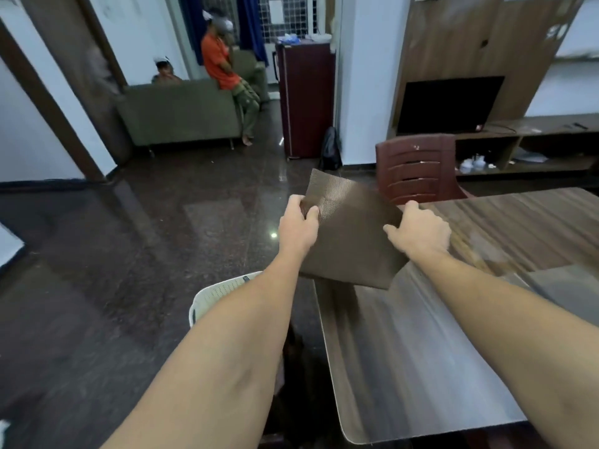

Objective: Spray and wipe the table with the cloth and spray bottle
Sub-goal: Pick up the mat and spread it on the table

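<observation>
Item: brown woven mat (351, 234), both hands grasping it, left hand (299, 226) and right hand (421, 231) on opposite edges, over the desk (421, 351) corner. I see no cloth or spray bottle.

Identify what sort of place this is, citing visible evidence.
Most likely a home's living and dining room: a green sofa, a television on a wooden wall unit, and a wooden dining table with a chair.
</observation>
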